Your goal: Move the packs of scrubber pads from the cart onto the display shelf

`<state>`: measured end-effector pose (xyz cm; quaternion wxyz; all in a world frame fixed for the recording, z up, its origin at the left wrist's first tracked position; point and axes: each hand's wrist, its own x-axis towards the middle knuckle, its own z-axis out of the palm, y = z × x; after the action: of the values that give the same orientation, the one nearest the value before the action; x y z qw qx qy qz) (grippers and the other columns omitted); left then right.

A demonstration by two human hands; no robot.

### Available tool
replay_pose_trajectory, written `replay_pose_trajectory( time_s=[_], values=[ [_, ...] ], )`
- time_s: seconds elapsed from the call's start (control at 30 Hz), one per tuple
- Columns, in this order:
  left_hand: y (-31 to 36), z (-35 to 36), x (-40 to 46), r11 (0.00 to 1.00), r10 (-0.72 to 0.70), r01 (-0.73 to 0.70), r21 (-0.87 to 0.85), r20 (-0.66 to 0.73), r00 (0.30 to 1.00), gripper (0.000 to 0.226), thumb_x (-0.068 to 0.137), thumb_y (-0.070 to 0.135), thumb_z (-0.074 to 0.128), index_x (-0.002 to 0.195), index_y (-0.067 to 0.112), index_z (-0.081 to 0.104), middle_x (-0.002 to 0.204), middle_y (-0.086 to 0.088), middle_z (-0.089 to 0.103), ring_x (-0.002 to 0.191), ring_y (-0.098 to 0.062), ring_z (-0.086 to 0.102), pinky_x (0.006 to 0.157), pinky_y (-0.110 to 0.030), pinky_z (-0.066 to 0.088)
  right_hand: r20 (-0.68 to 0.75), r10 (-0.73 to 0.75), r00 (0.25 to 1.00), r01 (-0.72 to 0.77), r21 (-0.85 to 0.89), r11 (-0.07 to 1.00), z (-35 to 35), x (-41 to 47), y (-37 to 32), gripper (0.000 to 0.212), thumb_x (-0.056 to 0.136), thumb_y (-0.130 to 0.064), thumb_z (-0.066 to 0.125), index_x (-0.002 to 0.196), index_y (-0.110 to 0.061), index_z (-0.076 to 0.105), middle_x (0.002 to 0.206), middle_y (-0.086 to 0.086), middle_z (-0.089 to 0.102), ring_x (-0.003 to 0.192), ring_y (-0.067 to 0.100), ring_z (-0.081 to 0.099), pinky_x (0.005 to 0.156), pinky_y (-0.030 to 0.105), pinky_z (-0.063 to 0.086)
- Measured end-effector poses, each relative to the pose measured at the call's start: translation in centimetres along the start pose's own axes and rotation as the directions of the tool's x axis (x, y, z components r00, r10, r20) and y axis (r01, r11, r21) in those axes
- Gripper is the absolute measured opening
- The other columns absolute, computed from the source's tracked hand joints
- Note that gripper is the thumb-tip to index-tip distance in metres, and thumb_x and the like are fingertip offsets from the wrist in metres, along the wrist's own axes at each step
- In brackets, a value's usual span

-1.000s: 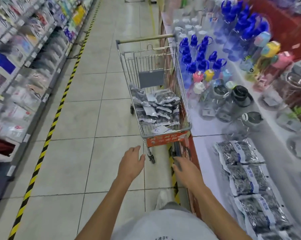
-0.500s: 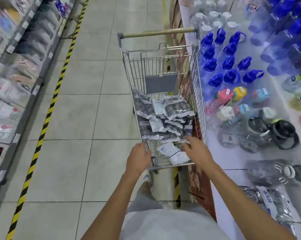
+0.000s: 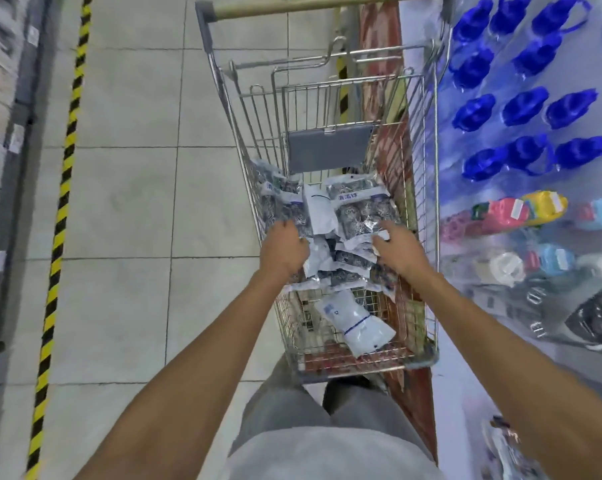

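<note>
Packs of scrubber pads (image 3: pixel 330 244) lie heaped in the middle of the wire cart (image 3: pixel 427 174), overlapping one another at mixed angles. One pack with a blue label (image 3: pixel 360 211) sits on top toward the far end of the heap. A single white-backed pack (image 3: pixel 353 320) lies apart from the heap on the cart floor, near the closest end wall.

Both hands reach down into the cart from the near end. Left hand (image 3: pixel 284 252): positioned on the left edge of the heap, fingers curled down into the packs; whether it holds a pack cannot be told, since the fingertips are hidden among the plastic. Right hand (image 3: pixel 398 249): positioned on the right side of the heap, fingers bent and touching the topmost packs; a firm hold cannot be confirmed here either.

Cart position: parked on the tiled floor (image 3: pixel 126 202), just beside the display shelf (image 3: pixel 465 393) on the right. Its folded grey seat flap (image 3: pixel 329 148) stands upright at the far end, below the handle (image 3: pixel 292 5).

Shelf contents: blue-lidded bottles (image 3: pixel 524 105) in rows at the far end, coloured containers (image 3: pixel 521 209) nearer. A pack partly visible at the lower right edge (image 3: pixel 504 441) lies on the shelf surface.

A yellow-and-black floor stripe (image 3: pixel 62 202) runs along the left side of the aisle.
</note>
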<state>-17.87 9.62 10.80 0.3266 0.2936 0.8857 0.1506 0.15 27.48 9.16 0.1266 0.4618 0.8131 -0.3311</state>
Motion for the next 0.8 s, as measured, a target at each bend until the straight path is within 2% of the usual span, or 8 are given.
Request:
replay_pose_trajectory(
  time_s=[0.1,0.17,0.27,0.4,0.5,0.57,0.7,0.8],
  values=[
    [0.0,1.3,4.6,0.995,-0.070,0.069,0.068,0.006,0.998,0.040,0.096,0.023,0.057,0.129,-0.001,0.057,0.135,-0.024,0.053,0.126,-0.040,0.050,0.109,-0.050,0.044,0.067,0.005,0.998,-0.001,-0.050,0.999,0.3,5.4,0.7,0.055,0.105,-0.041,0.050,0.149,-0.008,0.045,0.137,0.020,0.061,0.113,0.035,0.065,0.097,0.044,0.052],
    [-0.1,2.2,6.9,0.983,-0.143,0.139,0.117,0.029,0.989,0.053,0.095,0.028,0.060,0.139,0.000,0.049,0.146,-0.025,0.045,0.137,-0.041,0.039,0.117,-0.050,0.036,0.089,0.034,0.995,-0.026,-0.089,0.996,0.6,8.8,1.5,0.054,0.103,-0.041,0.051,0.144,-0.005,0.048,0.134,0.022,0.061,0.114,0.037,0.063,0.097,0.047,0.052],
    [-0.4,3.7,9.3,0.965,-0.236,0.232,0.121,0.026,0.971,0.063,0.096,0.036,0.061,0.147,0.003,0.042,0.155,-0.027,0.033,0.146,-0.044,0.028,0.121,-0.055,0.030,0.121,0.091,0.988,-0.070,-0.169,0.983,1.1,13.4,3.0,0.060,0.103,-0.047,0.050,0.139,0.000,0.047,0.123,0.027,0.062,0.104,0.040,0.064,0.089,0.049,0.055],
    [-1.0,5.7,10.6,0.931,-0.363,0.363,0.043,-0.015,0.932,0.069,0.094,0.030,0.062,0.152,0.002,0.035,0.158,-0.029,0.027,0.147,-0.046,0.027,0.122,-0.055,0.029,0.127,0.124,0.984,-0.096,-0.206,0.974,2.3,17.2,4.5,0.057,0.103,-0.041,0.055,0.140,0.001,0.046,0.132,0.028,0.058,0.117,0.043,0.060,0.093,0.045,0.050],
    [-0.8,6.0,11.7,0.877,-0.475,0.466,-0.121,-0.065,0.877,0.070,0.089,0.023,0.065,0.151,0.004,0.037,0.158,-0.024,0.027,0.146,-0.042,0.029,0.119,-0.055,0.034,0.188,0.171,0.967,-0.140,-0.169,0.976,3.2,19.1,5.4,0.062,0.102,-0.043,0.057,0.147,-0.003,0.042,0.139,0.027,0.054,0.122,0.042,0.057,0.096,0.043,0.049],
    [-0.8,5.9,12.5,0.841,-0.526,0.500,-0.205,-0.099,0.845,0.066,0.089,0.019,0.068,0.148,0.004,0.041,0.157,-0.023,0.030,0.145,-0.040,0.031,0.120,-0.052,0.033,0.220,0.209,0.953,-0.186,-0.123,0.975,3.7,20.1,5.6,0.062,0.101,-0.042,0.056,0.149,-0.006,0.039,0.137,0.024,0.054,0.120,0.041,0.058,0.091,0.041,0.048],
    [-0.9,6.1,13.2,0.820,-0.557,0.527,-0.224,-0.096,0.825,0.068,0.087,0.019,0.070,0.146,0.003,0.040,0.150,-0.023,0.036,0.140,-0.039,0.035,0.118,-0.051,0.037,0.213,0.298,0.930,-0.311,0.027,0.950,4.1,21.6,5.4,0.057,0.096,-0.033,0.061,0.145,-0.012,0.042,0.125,0.016,0.061,0.102,0.032,0.061,0.080,0.035,0.047],
    [-0.7,6.3,13.4,0.805,-0.579,0.552,-0.219,-0.090,0.810,0.065,0.090,0.019,0.066,0.146,0.002,0.040,0.144,-0.023,0.046,0.137,-0.040,0.038,0.115,-0.051,0.038,0.198,0.349,0.916,-0.380,0.149,0.913,4.2,22.4,5.3,0.059,0.094,-0.032,0.068,0.143,-0.013,0.044,0.130,0.012,0.061,0.109,0.031,0.061,0.090,0.037,0.050]
  ],
)
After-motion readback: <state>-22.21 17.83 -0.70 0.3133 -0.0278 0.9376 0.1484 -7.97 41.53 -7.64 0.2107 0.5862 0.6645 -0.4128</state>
